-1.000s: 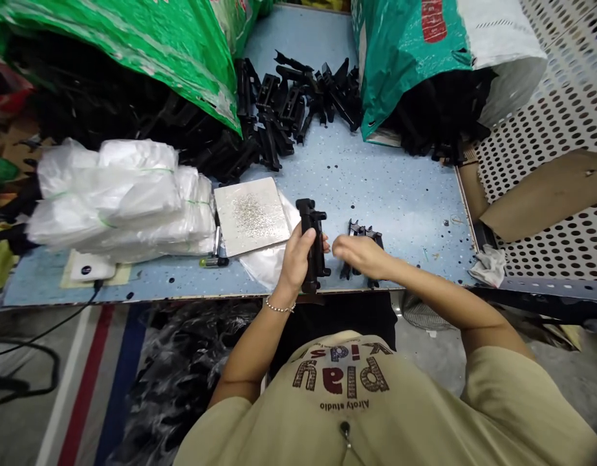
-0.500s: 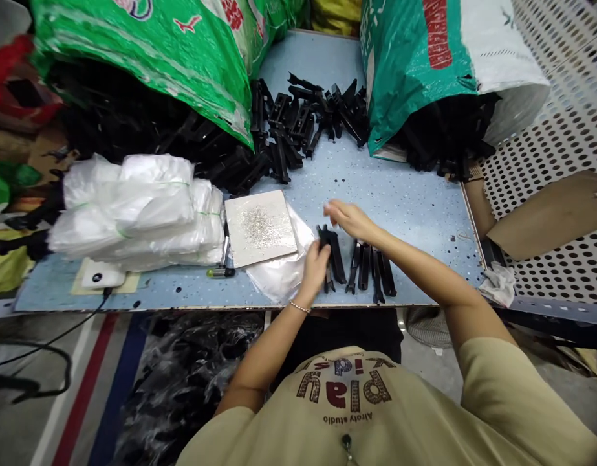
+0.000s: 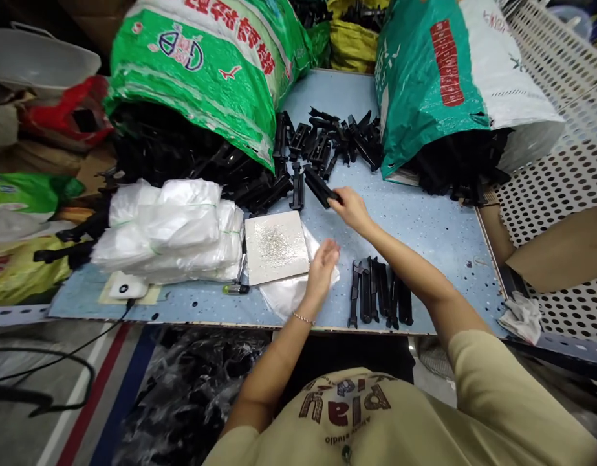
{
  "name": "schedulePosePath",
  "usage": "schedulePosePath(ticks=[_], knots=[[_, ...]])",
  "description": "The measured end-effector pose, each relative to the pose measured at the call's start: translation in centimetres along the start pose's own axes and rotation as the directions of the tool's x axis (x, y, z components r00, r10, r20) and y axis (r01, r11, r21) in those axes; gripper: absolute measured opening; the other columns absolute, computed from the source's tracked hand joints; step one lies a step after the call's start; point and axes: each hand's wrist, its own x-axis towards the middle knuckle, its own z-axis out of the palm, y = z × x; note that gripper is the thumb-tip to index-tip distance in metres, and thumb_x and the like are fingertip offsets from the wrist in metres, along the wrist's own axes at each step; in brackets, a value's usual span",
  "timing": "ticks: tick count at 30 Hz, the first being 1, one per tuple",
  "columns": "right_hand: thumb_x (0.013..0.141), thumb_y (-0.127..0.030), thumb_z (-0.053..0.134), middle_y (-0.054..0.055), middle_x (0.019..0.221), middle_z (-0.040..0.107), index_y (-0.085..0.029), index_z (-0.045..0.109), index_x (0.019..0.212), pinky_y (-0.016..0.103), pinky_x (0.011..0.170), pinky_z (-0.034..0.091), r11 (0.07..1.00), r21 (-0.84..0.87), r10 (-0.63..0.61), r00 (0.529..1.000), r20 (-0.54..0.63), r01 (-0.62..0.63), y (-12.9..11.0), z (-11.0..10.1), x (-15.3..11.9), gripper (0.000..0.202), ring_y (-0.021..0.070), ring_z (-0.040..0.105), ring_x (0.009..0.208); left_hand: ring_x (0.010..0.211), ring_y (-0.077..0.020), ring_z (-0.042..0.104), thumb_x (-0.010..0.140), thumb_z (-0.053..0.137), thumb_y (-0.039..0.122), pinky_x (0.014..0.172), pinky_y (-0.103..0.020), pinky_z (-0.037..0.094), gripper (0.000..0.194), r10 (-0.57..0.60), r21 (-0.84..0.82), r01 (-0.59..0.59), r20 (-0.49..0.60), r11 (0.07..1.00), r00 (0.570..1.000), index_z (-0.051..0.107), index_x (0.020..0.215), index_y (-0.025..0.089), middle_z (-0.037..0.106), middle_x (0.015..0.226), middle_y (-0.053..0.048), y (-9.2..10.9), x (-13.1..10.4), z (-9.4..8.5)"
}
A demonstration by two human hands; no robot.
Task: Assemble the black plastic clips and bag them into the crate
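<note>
At the near edge of the loose pile, my right hand (image 3: 351, 208) grips the end of a long black plastic part (image 3: 319, 186). My left hand (image 3: 323, 265) is over the clear plastic bags (image 3: 284, 296) beside a square board (image 3: 277, 247) with tiny shiny bits on it; its fingers are extended and I see nothing in them. Several long black parts (image 3: 379, 294) lie side by side in a row near the front edge, to the right of my left hand. More black parts (image 3: 320, 145) are heaped between two sacks.
A green sack (image 3: 206, 71) and a teal-and-white sack (image 3: 434, 84) spill black parts onto the blue table (image 3: 448, 259). Bundled clear bags (image 3: 167, 226), a small green-tipped tool (image 3: 236, 288) and a corded white device (image 3: 128, 286) are at left. A crumpled cloth (image 3: 521, 317) sits at right.
My left hand has let go of the black parts and moved left; they now lie in the row. My right hand has reached forward and taken a part by the heap. The view has shifted.
</note>
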Motion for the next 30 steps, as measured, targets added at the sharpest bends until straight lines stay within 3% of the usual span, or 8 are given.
schedulePosePath(ticks=[3,7,12,19,22,25,28,30], knots=[[0.103,-0.039,0.046,0.017,0.111,0.067,-0.013,0.063,0.125,0.042,0.093,0.051,0.957,0.019,-0.288,0.957,-0.017,0.289,-0.2,-1.8,-9.6,0.038,0.0281,0.061,0.105,0.112,-0.0221,0.070,0.084,0.074,0.058,0.099,-0.040,0.058,0.060,0.008,-0.251,-0.030,-0.086,0.968,0.996,0.051,0.130,0.028,0.061,0.134,-0.010,2.8,2.3,0.9],[0.106,-0.053,0.042,0.016,0.119,0.064,-0.018,0.057,0.134,0.043,0.088,0.055,0.889,0.102,-0.451,0.891,0.040,0.446,-0.8,-4.6,-17.0,0.047,0.0282,0.061,0.111,0.076,-0.0152,0.070,0.083,0.076,0.052,0.072,-0.031,0.060,0.045,-0.040,-0.163,0.041,0.009,0.986,0.999,0.057,0.112,0.023,0.069,0.099,-0.003,4.4,0.1,2.3],[0.105,-0.061,0.033,0.016,0.108,0.063,-0.020,0.063,0.115,0.047,0.086,0.050,0.939,-0.122,-0.316,0.946,0.070,0.322,-0.2,-7.6,-15.5,0.052,0.0311,0.057,0.101,0.070,-0.0189,0.069,0.087,0.071,0.059,0.064,-0.032,0.059,0.063,-0.089,0.032,0.085,0.188,0.996,0.978,0.053,0.137,0.026,0.067,0.082,-0.002,5.1,-6.1,2.8],[0.101,-0.070,0.034,0.007,0.079,0.056,-0.026,0.057,0.080,0.041,0.074,0.044,0.860,0.021,-0.486,0.805,0.341,0.510,-0.7,-9.7,-14.4,0.054,0.0244,0.052,0.080,0.061,-0.0157,0.067,0.091,0.064,0.062,0.053,-0.029,0.057,0.054,-0.257,0.123,0.230,0.282,0.965,0.924,0.060,0.132,0.026,0.068,0.091,-0.005,6.5,-8.7,2.0],[0.100,-0.073,0.033,0.007,0.075,0.056,-0.025,0.053,0.075,0.039,0.072,0.043,0.916,0.035,-0.391,0.865,0.314,0.401,-0.9,-8.6,-15.4,0.058,0.0236,0.053,0.078,0.060,-0.0145,0.067,0.091,0.063,0.062,0.051,-0.028,0.057,0.052,-0.243,0.133,0.216,0.247,0.967,0.938,0.061,0.127,0.025,0.067,0.094,-0.005,5.9,-9.2,2.3],[0.100,-0.075,0.025,0.006,0.072,0.056,-0.023,0.050,0.075,0.034,0.066,0.043,0.972,0.216,-0.143,0.963,0.230,0.093,-1.1,-6.6,-16.5,0.063,0.0199,0.053,0.071,0.059,-0.0138,0.066,0.090,0.066,0.062,0.051,-0.027,0.056,0.057,-0.159,0.144,0.132,0.198,0.981,0.967,0.058,0.133,0.027,0.067,0.093,-0.004,4.7,-9.2,2.6],[0.101,-0.074,0.016,0.000,0.064,0.050,-0.023,0.048,0.077,0.029,0.058,0.039,0.857,0.480,0.028,0.947,0.320,-0.188,-1.3,-5.5,-17.6,0.065,0.0150,0.048,0.058,0.059,-0.0148,0.066,0.088,0.069,0.061,0.053,-0.028,0.056,0.060,-0.145,0.131,0.122,0.181,0.984,0.973,0.057,0.136,0.026,0.068,0.091,-0.004,4.2,-8.4,2.4],[0.101,-0.074,0.020,-0.001,0.064,0.050,-0.022,0.050,0.080,0.028,0.059,0.039,0.841,0.502,-0.006,0.925,0.379,-0.200,-1.5,-5.4,-18.5,0.064,0.0144,0.048,0.058,0.061,-0.0163,0.067,0.088,0.069,0.061,0.056,-0.030,0.057,0.058,-0.137,0.089,0.125,0.140,0.988,0.981,0.059,0.132,0.024,0.068,0.087,-0.003,4.3,-7.7,1.9]])
